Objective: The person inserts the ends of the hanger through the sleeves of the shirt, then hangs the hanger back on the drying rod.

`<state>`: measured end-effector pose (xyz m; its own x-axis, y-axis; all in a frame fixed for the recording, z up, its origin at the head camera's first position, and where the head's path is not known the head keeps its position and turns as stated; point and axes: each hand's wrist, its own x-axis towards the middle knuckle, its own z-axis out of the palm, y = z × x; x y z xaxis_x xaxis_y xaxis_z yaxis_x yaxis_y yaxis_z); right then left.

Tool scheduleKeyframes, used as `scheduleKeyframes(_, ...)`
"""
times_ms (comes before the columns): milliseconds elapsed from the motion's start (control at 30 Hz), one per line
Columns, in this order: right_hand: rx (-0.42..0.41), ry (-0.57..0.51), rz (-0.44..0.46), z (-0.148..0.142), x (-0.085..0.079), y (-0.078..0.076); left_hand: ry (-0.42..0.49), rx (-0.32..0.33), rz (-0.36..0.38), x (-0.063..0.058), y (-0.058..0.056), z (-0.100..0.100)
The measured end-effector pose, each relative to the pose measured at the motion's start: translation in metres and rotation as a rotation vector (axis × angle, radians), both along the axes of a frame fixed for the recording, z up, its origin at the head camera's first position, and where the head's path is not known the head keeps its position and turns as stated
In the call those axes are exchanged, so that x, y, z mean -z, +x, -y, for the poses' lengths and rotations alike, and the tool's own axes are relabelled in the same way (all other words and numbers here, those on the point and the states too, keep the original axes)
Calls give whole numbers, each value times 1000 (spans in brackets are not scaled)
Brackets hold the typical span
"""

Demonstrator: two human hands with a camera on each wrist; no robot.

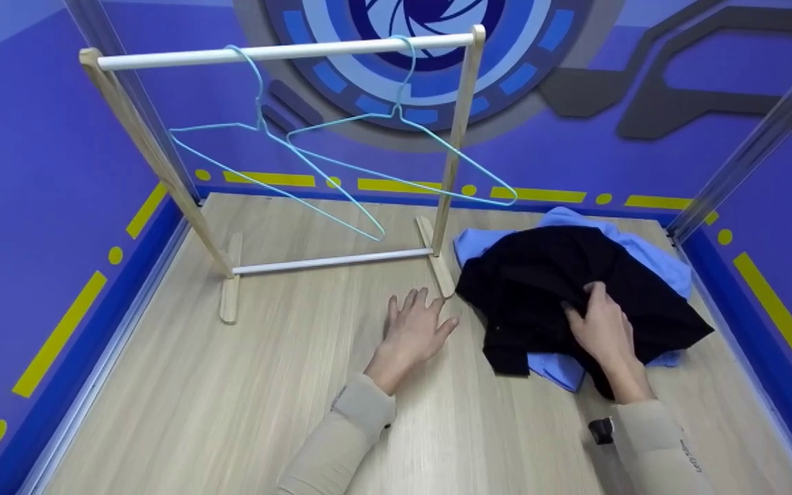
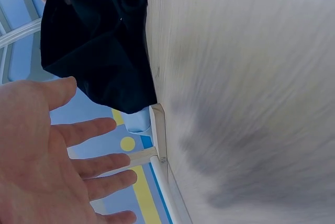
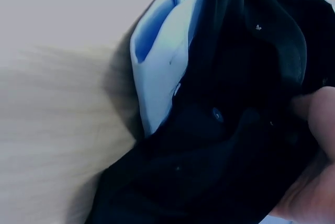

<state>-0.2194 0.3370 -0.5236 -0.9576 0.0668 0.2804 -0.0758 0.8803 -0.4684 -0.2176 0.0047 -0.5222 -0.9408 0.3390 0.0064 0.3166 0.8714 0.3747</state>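
A black shirt with small buttons lies crumpled on top of a light blue shirt at the right of the table. My right hand grips the black shirt's near side between thumb and fingers. In the right wrist view the thumb presses on the dark cloth, and the other fingers are mostly hidden. A folded light blue edge shows beside it. My left hand is held with spread fingers, left of the shirts and near the rack's foot, with nothing in it. Its palm shows in the left wrist view.
A wooden garment rack with white bars stands at the back left. Two light teal wire hangers, one at the left and one at the right, hang from its top bar. Blue patterned walls enclose the table.
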Motion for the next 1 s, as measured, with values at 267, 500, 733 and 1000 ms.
scheduleKeyframes(267, 9, 30, 131, -1, 2, -5, -2, 5, 9, 0, 2, 1)
scheduleKeyframes(500, 11, 73, 72, -2, 5, -7, 11, 2, 10, 0, 2, 1)
scheduleKeyframes(733, -48, 91, -35, -1, 7, -5, 20, 10, 0, -2, 1, 1)
scheduleKeyframes(1000, -122, 54, -64, 5, 7, -4, 53, 24, -49, -2, 0, -1)
